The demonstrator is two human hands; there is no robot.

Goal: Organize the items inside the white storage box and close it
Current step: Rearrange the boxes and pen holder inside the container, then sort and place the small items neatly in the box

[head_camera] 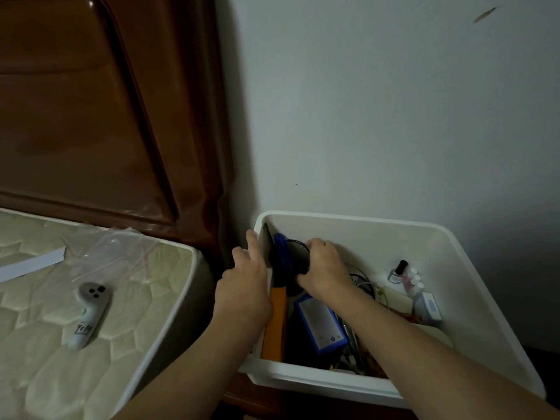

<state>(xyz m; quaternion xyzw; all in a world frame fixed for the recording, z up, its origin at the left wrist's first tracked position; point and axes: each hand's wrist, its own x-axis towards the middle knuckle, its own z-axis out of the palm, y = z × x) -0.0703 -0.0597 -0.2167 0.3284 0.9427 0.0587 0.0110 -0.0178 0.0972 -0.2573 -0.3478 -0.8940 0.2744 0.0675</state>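
Our right hand (325, 268) grasps black mesh disc (298, 256) in box (363, 224) far-left corner; left hand (245, 286), fingers relaxed, braces wall beside. Risk: upright combs (280, 253) under grip topple, blocking lid.

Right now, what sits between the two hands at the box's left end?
In the head view, a blue flat item and a black mesh disc stand between the left hand and right hand.
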